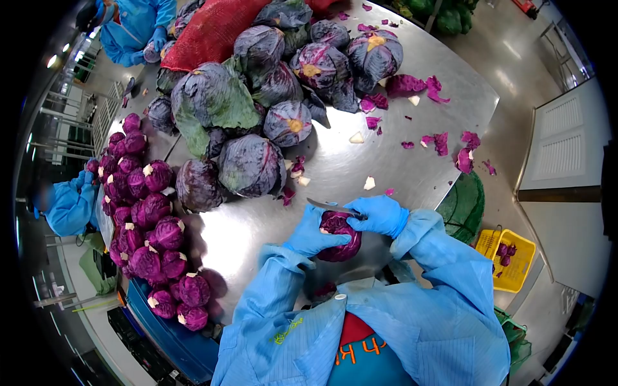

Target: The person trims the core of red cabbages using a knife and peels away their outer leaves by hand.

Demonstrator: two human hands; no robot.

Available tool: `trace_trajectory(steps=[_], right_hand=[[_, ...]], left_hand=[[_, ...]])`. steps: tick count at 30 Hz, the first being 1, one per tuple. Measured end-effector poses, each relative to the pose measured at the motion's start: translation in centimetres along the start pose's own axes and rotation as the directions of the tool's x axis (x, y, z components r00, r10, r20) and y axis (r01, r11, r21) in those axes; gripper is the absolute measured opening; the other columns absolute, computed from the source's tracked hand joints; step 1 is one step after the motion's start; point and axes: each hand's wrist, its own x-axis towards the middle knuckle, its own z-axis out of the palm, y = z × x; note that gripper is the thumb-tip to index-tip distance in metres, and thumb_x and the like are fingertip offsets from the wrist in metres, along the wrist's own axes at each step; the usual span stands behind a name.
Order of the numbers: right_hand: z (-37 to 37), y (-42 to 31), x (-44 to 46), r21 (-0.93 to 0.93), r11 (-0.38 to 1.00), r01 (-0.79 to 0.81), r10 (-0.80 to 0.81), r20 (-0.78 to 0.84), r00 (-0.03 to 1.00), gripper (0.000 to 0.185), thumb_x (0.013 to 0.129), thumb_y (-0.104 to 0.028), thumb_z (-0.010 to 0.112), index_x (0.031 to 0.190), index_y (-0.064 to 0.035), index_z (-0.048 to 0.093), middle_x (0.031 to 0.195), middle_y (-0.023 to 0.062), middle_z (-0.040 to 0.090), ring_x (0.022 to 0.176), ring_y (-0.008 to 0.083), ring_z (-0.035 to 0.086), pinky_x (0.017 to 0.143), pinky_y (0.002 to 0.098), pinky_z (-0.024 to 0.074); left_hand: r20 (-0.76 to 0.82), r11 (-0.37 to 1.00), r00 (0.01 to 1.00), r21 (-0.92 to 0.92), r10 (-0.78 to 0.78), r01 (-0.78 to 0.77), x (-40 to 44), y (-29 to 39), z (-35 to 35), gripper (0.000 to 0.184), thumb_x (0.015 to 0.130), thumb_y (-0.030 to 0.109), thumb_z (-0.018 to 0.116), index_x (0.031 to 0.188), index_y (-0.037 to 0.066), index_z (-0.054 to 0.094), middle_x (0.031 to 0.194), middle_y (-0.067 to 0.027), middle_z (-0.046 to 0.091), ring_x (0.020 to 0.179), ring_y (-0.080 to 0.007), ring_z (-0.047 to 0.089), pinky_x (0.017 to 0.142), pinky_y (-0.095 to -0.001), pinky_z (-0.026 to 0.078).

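My left hand (312, 233), in a blue glove, is wrapped round the left side of a red cabbage (341, 248) near the table's front edge. In my gloved right hand (380, 216) is a knife, its curved blade (327, 206) lying across the top of that cabbage and pointing left. The knife's handle is hidden in my fingers. Just beyond my hands, a pale cut piece (369, 183) lies on the metal table (399, 170). Untrimmed red cabbages (252, 165) with dull outer leaves are heaped ahead. Shiny trimmed cabbages (152, 211) form a pile at the left.
A red mesh sack (215, 35) lies among the far cabbages. Purple leaf scraps (441, 144) are scattered to the right. A yellow crate (523, 260) and a green net basket (465, 209) stand beyond the right edge. Two people in blue (136, 29) are at the far left.
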Motion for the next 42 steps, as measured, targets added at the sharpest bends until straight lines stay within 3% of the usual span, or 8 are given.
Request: trace_trajectory(steps=[5, 18, 20, 22, 25, 27, 31, 42], right_hand=[[0.3, -0.1, 0.6, -0.339, 0.940, -0.037, 0.004, -0.097, 0.995, 0.023, 0.085, -0.028, 0.062, 0.104, -0.0155, 0.062, 0.091, 0.0079, 0.065, 0.084, 0.0277, 0.065, 0.071, 0.0383, 0.0515], [-0.2, 1.2, 1.2, -0.425, 0.901, 0.088, -0.174, -0.166, 0.971, 0.030, 0.084, -0.029, 0.065, 0.111, -0.0167, 0.063, 0.087, 0.0062, 0.066, 0.075, 0.0289, 0.065, 0.062, 0.0416, 0.0508], [-3.1, 4.6, 2.7, -0.042, 0.999, 0.019, -0.041, -0.624, 0.780, 0.038, 0.086, -0.035, 0.065, 0.118, -0.0145, 0.061, 0.085, 0.0111, 0.067, 0.074, 0.0311, 0.066, 0.062, 0.0421, 0.0511], [-7.3, 4.3, 2.7, -0.170, 0.849, -0.499, 0.207, -0.763, 0.612, 0.041, 0.090, -0.034, 0.062, 0.126, -0.0132, 0.060, 0.081, 0.0156, 0.066, 0.072, 0.0318, 0.066, 0.066, 0.0408, 0.0524], [-7.5, 3.2, 1.6, -0.080, 0.902, -0.424, 0.265, -0.672, 0.691, 0.039, 0.092, -0.029, 0.062, 0.128, -0.0133, 0.061, 0.079, 0.0151, 0.067, 0.069, 0.0284, 0.067, 0.070, 0.0381, 0.0536], [-5.0, 1.3, 1.4, 0.359, 0.920, -0.156, 0.268, -0.286, 0.920, 0.042, 0.090, -0.019, 0.063, 0.132, -0.0142, 0.059, 0.101, 0.0117, 0.070, 0.088, 0.0206, 0.066, 0.082, 0.0330, 0.0528], [0.2, 0.7, 2.5, 0.417, 0.900, 0.129, -0.180, 0.085, 0.980, 0.044, 0.090, -0.017, 0.064, 0.133, -0.0112, 0.058, 0.116, 0.0112, 0.066, 0.107, 0.0217, 0.063, 0.094, 0.0347, 0.0486], [0.3, -2.3, -3.1, -0.062, 0.988, 0.144, -0.144, 0.002, 0.990, 0.057, 0.080, -0.019, 0.066, 0.136, -0.0223, 0.054, 0.125, 0.0077, 0.060, 0.104, 0.0309, 0.062, 0.084, 0.0381, 0.0530]], left_hand=[[0.038, 0.990, 0.998, 0.125, 0.055, -0.059, 0.5, 0.2, 0.1, 0.097, 0.058, 0.029, 0.093, 0.135, 0.001, 0.039, 0.128, -0.0140, 0.049, 0.118, -0.0261, 0.053, 0.103, -0.0374, 0.042], [-0.332, 0.991, 0.943, 0.131, 0.037, 0.007, -2.3, -0.5, 2.9, 0.089, 0.050, 0.035, 0.094, 0.118, -0.003, 0.049, 0.118, -0.0167, 0.046, 0.108, -0.0285, 0.052, 0.095, -0.0390, 0.046], [-0.240, 0.947, 0.961, 0.317, 0.139, -0.058, -3.1, 0.0, 2.8, 0.089, 0.053, 0.035, 0.093, 0.121, -0.001, 0.048, 0.121, -0.0160, 0.044, 0.112, -0.0271, 0.049, 0.098, -0.0377, 0.044], [-0.173, 0.888, 0.962, 0.446, 0.210, -0.113, -3.6, 0.2, 2.7, 0.091, 0.053, 0.034, 0.093, 0.124, 0.001, 0.047, 0.122, -0.0156, 0.044, 0.114, -0.0276, 0.048, 0.101, -0.0369, 0.042], [-0.124, 0.866, 0.960, 0.471, 0.251, -0.165, -3.7, 0.4, 2.3, 0.094, 0.052, 0.035, 0.093, 0.127, 0.002, 0.046, 0.123, -0.0160, 0.044, 0.115, -0.0290, 0.048, 0.102, -0.0382, 0.042], [-0.037, 0.823, 0.950, 0.512, 0.309, -0.248, -3.5, 0.0, 2.2, 0.095, 0.052, 0.035, 0.093, 0.128, 0.002, 0.046, 0.124, -0.0169, 0.043, 0.116, -0.0306, 0.048, 0.102, -0.0390, 0.042], [-0.076, 0.890, 0.965, 0.411, 0.249, -0.197, -3.6, -0.4, 2.6, 0.093, 0.052, 0.036, 0.092, 0.127, 0.002, 0.048, 0.125, -0.0174, 0.045, 0.118, -0.0326, 0.048, 0.101, -0.0410, 0.042], [-0.080, 0.882, 0.984, 0.459, 0.158, -0.104, -2.9, 0.1, 2.6, 0.102, 0.049, 0.037, 0.094, 0.131, 0.000, 0.045, 0.126, -0.0196, 0.047, 0.117, -0.0340, 0.050, 0.100, -0.0419, 0.044]])
